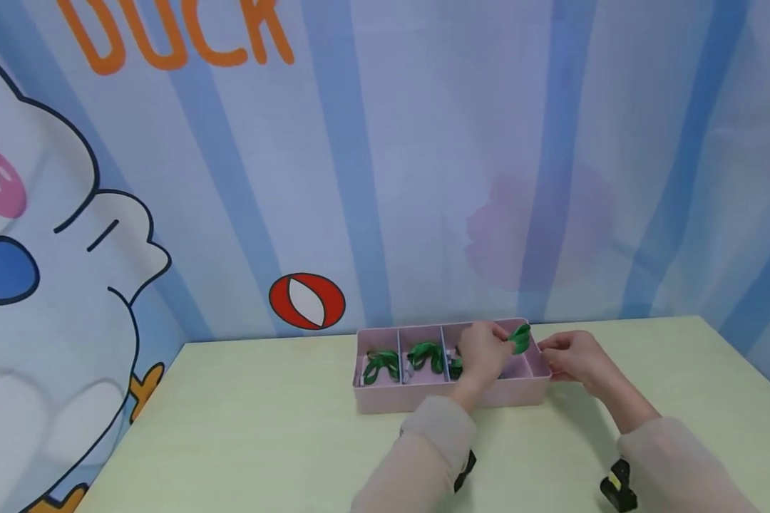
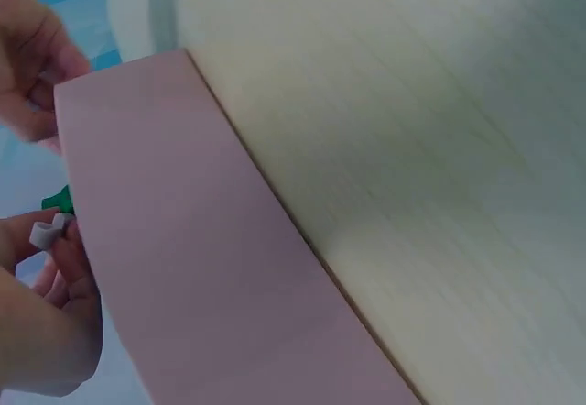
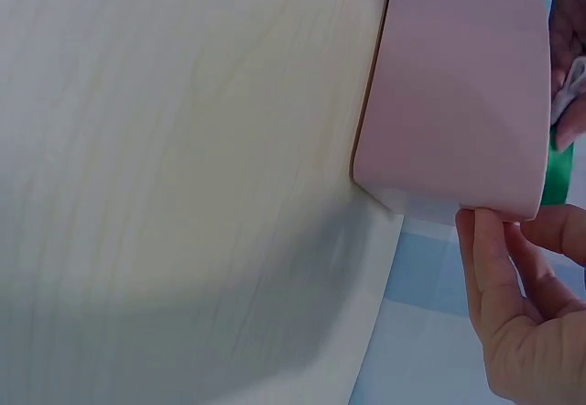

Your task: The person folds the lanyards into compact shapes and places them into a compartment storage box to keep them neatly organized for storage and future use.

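Observation:
A long pink divided box [image 1: 449, 396] stands on the table. My left hand [image 1: 484, 350] is over its right part, pinching a green ribbon-like bundle [image 1: 520, 338] by a small white piece [image 2: 48, 231]. That bundle hangs above the rightmost compartment; what the white piece is, I cannot tell. At the box's right end, my right hand [image 1: 576, 360] grips the end wall, with fingers against the outside and the thumb at the rim. Similar green bundles lie in the left compartment [image 1: 381, 366] and the one beside it [image 1: 426, 356]. A third bundle [image 1: 455, 368] is partly hidden behind my left hand.
The pale wooden table [image 1: 263, 427] extends left, right and in front of the box. Close behind its back edge hangs a blue striped backdrop [image 1: 411, 178] with cartoon prints. Dark wrist cameras [image 1: 619, 486] sit below both sleeves.

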Available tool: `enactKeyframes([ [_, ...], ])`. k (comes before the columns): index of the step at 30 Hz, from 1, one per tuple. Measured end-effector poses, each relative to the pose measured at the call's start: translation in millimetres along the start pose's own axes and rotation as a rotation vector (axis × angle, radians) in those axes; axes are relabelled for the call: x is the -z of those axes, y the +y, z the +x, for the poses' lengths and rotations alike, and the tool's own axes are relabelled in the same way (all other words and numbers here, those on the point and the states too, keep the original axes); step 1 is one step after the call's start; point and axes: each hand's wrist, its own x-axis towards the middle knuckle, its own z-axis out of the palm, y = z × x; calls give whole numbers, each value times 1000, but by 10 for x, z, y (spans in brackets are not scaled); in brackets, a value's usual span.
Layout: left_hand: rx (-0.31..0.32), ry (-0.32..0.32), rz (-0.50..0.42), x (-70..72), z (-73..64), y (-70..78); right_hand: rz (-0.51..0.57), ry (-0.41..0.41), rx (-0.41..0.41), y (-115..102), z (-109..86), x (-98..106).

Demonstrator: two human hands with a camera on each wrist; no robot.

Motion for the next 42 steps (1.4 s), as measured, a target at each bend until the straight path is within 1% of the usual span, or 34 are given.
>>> enactKeyframes([
  [3,-84,32,171,-121,16,-24,-11,-9,9,-5,-13,-17],
  [5,-118,36,323,-212,11,-46,-16,-17,5,-4,-31,-28],
  [8,-169,18,573,-346,-13,-65,-30,-14,-2,-1,-62,-31],
  [10,-177,-9,705,-393,-28,-67,-40,-14,-4,-2,-75,-37],
  [12,-167,-44,763,-397,-25,-68,-33,-19,6,-13,-66,-45],
  [14,-135,-95,789,-378,-17,-72,-20,-37,9,-31,-58,-55],
  [16,-112,-143,791,-348,-15,-70,-13,-51,11,-51,-57,-59],
  [19,-98,-176,773,-320,-20,-56,-13,-59,3,-78,-66,-50],
  [26,-67,-156,754,-301,-59,-11,28,-74,-39,-62,-110,-47],
  [28,-71,-151,734,-303,-64,-1,27,-74,-36,-42,-126,-32],
  [31,-121,-133,682,-310,-72,9,4,-57,-22,-10,-139,7],
  [33,-173,-112,629,-304,-92,2,-27,-42,-6,12,-144,37],
  [35,-236,-94,557,-258,-129,-28,-66,-41,21,37,-152,63],
  [37,-296,-84,470,-134,-178,-79,-120,-82,66,55,-163,118],
  [38,-326,-89,427,-34,-205,-113,-154,-112,96,61,-174,163],
  [39,-351,-102,393,89,-233,-152,-192,-149,130,66,-191,224],
  [41,-389,-134,344,403,-292,-245,-296,-207,217,77,-248,380],
  [42,-406,-144,351,577,-318,-312,-352,-225,258,82,-283,472],
])
